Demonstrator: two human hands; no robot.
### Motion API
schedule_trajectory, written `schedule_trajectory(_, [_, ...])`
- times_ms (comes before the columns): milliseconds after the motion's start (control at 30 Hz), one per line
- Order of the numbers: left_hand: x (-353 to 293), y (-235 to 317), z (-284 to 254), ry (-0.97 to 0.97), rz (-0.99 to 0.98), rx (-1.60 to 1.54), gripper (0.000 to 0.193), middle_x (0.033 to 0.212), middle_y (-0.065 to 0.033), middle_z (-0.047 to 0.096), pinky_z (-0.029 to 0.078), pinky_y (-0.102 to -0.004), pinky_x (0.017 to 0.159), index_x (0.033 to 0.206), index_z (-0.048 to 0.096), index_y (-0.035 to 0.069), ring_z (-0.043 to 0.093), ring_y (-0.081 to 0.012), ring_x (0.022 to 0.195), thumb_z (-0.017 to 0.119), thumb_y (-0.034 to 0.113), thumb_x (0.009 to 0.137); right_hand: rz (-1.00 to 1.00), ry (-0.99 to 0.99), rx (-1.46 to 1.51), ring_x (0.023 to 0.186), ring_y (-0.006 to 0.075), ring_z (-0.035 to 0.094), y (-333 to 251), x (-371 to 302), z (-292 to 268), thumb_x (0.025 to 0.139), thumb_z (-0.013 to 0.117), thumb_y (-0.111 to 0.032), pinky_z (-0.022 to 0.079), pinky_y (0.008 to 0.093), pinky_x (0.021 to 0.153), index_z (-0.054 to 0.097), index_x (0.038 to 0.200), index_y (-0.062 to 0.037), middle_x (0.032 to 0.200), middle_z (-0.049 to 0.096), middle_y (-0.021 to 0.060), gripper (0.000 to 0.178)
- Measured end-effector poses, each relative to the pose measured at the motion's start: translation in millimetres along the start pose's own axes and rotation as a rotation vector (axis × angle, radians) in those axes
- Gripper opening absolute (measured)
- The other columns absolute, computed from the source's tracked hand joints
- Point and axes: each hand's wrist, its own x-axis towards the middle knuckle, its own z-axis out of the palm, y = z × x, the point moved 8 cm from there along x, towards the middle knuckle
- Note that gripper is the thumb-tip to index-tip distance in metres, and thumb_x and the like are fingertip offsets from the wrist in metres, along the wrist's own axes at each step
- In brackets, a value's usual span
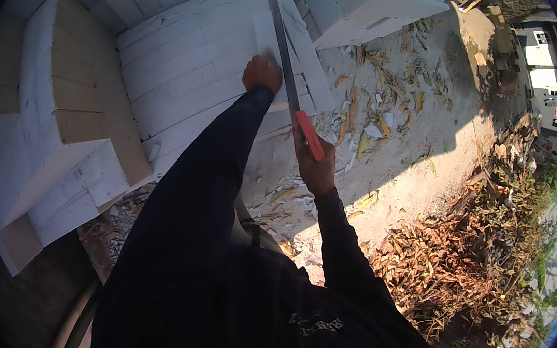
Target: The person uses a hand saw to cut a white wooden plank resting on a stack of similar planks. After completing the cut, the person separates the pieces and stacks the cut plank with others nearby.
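Right hand [315, 166] clenched around red-handled long steel handsaw [286, 56], blade set in white aerated concrete block [291, 42], left hand [262, 74] pressed flat on it, grasping nothing

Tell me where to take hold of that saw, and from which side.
Grip the saw by its red handle, coming from the near end, as the right hand does. The long blade runs away along the white block, which the left hand steadies.

Hard sunlight is washing out the white blocks [197, 66] and the sandy ground [413, 152], while the person's dark sleeves and torso are sinking into deep shadow, the fisheye is bending straight edges, and a black vignette is swallowing the corners.
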Motion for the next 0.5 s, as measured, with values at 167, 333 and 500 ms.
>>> schedule_trajectory(167, [-2, 0, -5, -0.023, -0.015, -0.006, 0.063, 0.102, -0.0349, 0.068, 0.051, -0.0537, 0.092, 0.100, 0.068, -0.007, 0.066, -0.0499, 0.100, 0.034, 0.045, 0.107, -0.098, 0.219, 0.095, 0.070, 0.0140, 0.064, 18, -53, 10, 0.101, 0.058, -0.009, 0.050, 0.0336, 0.063, 0.064, 0.127, 0.0050, 0.081, 0.070, 0.0133, 0.030])
schedule_trajectory(333, [2, -8, 1, 0.053, 0.024, 0.041, 0.059, 0.098, -0.0323, 0.069, 0.053, -0.0536, 0.089, 0.095, 0.069, -0.006, 0.068, -0.0489, 0.095, 0.038, 0.043, 0.106, -0.060, 0.196, 0.101, 0.096, 0.0171, 0.070, 13, -80, 8, 0.101, 0.057, -0.006, 0.053, 0.0291, 0.081, 0.061, 0.134, 0.0037, 0.116, 0.072, 0.0196, 0.036])
schedule_trajectory(500, [4, 6, 5, 0.072, 0.014, 0.081, 0.060, 0.098, -0.0326, 0.070, 0.053, -0.0540, 0.089, 0.096, 0.070, -0.006, 0.068, -0.0485, 0.097, 0.037, 0.044, 0.105, -0.172, 0.196, 0.099, 0.070, 0.0371, 0.069, 9, -11, 4, 0.093, 0.052, -0.001, 0.053, 0.0373, 0.063, 0.053, 0.142, 0.0033, 0.091, 0.070, 0.0251, 0.049])
